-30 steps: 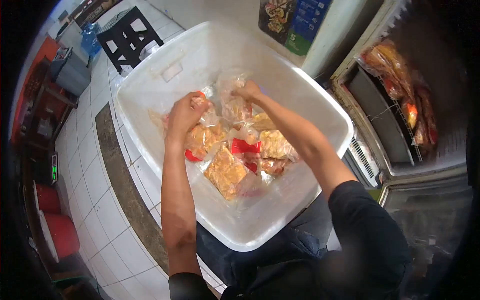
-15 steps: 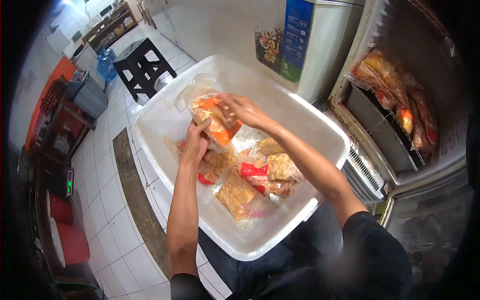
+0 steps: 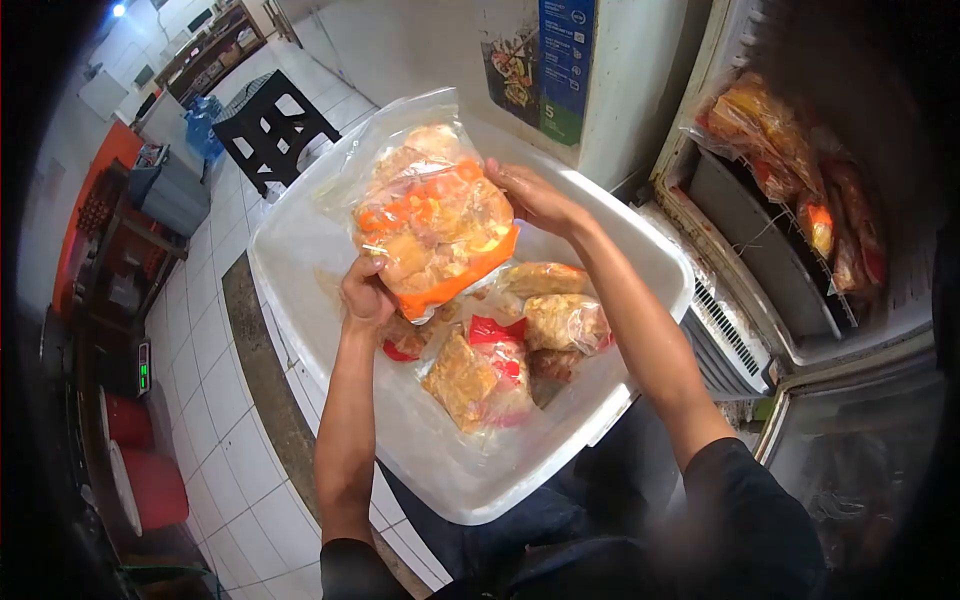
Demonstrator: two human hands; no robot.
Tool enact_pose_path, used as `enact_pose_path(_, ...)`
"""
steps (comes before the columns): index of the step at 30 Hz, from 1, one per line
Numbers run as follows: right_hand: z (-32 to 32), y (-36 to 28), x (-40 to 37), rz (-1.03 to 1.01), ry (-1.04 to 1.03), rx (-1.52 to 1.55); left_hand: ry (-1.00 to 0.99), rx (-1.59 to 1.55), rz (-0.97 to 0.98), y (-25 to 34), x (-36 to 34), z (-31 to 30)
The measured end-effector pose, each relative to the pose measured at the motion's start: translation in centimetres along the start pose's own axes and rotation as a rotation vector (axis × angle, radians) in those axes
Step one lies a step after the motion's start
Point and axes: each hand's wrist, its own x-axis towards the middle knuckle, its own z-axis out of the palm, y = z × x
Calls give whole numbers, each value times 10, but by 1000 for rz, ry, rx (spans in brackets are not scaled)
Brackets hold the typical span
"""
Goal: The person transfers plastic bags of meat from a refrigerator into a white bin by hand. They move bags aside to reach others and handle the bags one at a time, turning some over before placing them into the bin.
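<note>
Lamp (image 3: 119, 10) glaring top left; corners black, edges bowed; blur lower right.

The tub (image 3: 550, 440) is white; the held bag (image 3: 430, 225) orange and yellow; floor tiles (image 3: 245, 460) a white grid.

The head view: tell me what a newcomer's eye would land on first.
Probably the clear plastic bag with bright orange markings, held up between the left hand and right hand. Next, the big white plastic tub beneath it, with more bagged food inside.
</note>
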Motion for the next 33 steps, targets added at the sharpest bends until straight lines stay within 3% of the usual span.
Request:
enact_pose_path(6,6,-6,-10,-11,-105,165,-33,-11,41,9,-9,20)
enact_pose_path(18,4,6,-2,-29,-142,172,13,14,71,13,-12,16)
enact_pose_path(20,8,18,6,17,-174,135,69,45,44,5,-6,-16)
enact_pose_path(21,4,16,5,32,-147,105,113,5,71,-1,-1,-61)
enact_pose_path(23,18,-8,-19,94,-222,-168,85,97,70,1,-2,-22)
enact_pose_path(25,35,-17,-35,-31,-95,90,-77,169,28,9,3,-13)
enact_pose_path(26,35,8,-24,-115,-62,164,-12,257,24,12,1,-11)
enact_pose_path(27,32,1,-41,-98,-61,109,-13,395,50,15,0,-15)
enact_pose_path(30,25,-19,-95,-109,48,143,-253,287,113,27,2,-13)
enact_pose_path(33,13,-68,-184,-191,279,210,-245,683,37,48,-9,27)
